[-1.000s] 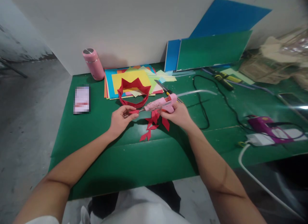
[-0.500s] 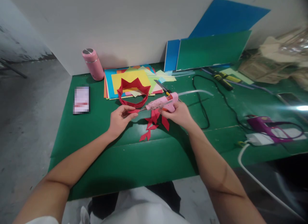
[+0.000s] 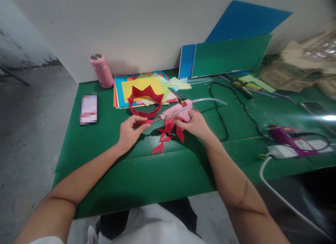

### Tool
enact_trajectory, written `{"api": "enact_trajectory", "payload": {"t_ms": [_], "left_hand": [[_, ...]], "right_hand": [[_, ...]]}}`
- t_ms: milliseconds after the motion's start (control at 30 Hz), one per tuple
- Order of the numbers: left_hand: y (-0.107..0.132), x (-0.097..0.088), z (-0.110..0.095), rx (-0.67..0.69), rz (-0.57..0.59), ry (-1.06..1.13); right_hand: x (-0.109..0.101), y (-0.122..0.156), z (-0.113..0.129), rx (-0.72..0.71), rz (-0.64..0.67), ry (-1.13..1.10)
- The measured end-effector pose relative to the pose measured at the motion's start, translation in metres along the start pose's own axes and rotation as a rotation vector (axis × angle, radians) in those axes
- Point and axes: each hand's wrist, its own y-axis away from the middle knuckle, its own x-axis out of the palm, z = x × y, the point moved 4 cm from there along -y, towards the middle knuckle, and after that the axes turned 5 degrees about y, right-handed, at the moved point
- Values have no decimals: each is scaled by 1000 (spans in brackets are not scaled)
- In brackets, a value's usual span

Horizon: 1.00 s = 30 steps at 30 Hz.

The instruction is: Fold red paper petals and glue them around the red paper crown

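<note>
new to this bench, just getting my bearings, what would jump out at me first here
On the green table mat, the right hand grips a pink plastic glue gun, nozzle at a small red paper piece pinched in the left hand. Behind them a red zigzag paper ring rests partly on a stack of coloured paper sheets.

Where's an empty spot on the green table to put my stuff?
The green mat is bare along its near edge, below the left hand, right hand and red scraps. Also between phone and left hand. Crowded: paper stack behind, cables on the right.
</note>
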Motion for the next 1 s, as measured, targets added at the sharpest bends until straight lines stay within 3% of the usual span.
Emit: {"api": "enact_trajectory", "payload": {"t_ms": [1000], "left_hand": [[-3,-4,-2,37,-25,-11]], "right_hand": [[-11,1,0,-83,-68,120]]}}
